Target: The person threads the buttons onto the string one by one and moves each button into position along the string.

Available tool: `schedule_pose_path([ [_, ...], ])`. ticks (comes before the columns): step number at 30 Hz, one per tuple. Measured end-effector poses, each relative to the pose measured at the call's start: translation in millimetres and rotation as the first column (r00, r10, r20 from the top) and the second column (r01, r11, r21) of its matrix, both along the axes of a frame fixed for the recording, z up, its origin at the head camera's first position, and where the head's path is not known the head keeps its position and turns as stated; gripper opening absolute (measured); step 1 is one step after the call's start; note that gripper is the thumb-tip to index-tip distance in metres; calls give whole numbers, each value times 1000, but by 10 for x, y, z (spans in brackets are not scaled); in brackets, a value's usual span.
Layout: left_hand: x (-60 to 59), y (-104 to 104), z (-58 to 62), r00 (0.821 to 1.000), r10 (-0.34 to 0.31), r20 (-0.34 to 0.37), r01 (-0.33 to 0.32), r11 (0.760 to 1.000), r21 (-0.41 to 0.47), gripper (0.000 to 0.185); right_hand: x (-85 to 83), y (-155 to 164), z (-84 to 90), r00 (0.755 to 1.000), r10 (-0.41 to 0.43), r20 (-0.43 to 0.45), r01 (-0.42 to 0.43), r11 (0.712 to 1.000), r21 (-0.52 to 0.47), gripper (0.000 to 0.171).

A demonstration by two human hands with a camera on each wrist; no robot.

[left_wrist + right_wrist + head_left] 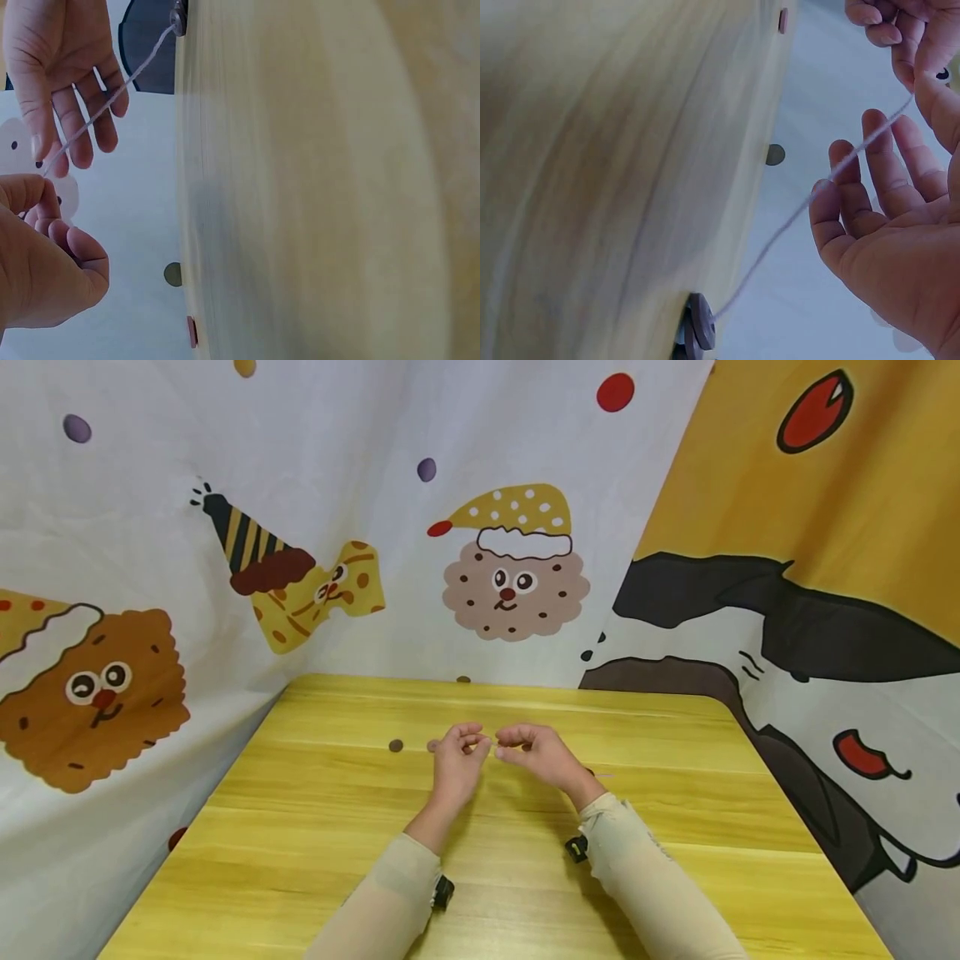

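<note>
The person's two hands meet above the middle of the yellow wooden bench (pixel 315 827), raised a little off its surface. The left hand (pixel 456 767) has its fingers curled in and its grip closed on the end of a thin pale thread (pixel 105 105), pinched between thumb and forefinger. The right hand (pixel 542 758) is just beside it, fingertips nearly touching the left; the wrist views show its fingers (pixel 855 195) spread and fairly straight, with the thread running across them. Whether the right thumb and forefinger also pinch the thread near the left hand cannot be told for certain.

From the hands the thread slants down to a dark round button (pixel 699 322) lying on the bench by the right wrist, where it ends at the button's face. Two more small round buttons, one brown (pixel 395 746) and one purplish (pixel 432 745), lie on the bench just left of the left hand, apart from it.

The bench has open surface on all sides of the hands. Its far edge and both side edges run close against a hanging printed cloth (pixel 150 610) with cartoon biscuit figures. No readable writing or labels show anywhere.
</note>
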State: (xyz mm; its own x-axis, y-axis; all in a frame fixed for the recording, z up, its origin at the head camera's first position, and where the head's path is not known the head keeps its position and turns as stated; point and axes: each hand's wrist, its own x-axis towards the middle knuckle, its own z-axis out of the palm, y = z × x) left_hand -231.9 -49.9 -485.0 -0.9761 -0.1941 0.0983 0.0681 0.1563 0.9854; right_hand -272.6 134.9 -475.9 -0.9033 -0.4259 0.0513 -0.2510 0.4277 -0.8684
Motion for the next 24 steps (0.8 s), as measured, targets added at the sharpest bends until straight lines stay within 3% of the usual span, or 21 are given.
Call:
schedule_pose_path([
  [24, 6, 7, -12, 1000, 4, -15, -5, 1000, -9, 22, 21, -24, -61, 998, -53, 18, 54, 998, -42, 18],
])
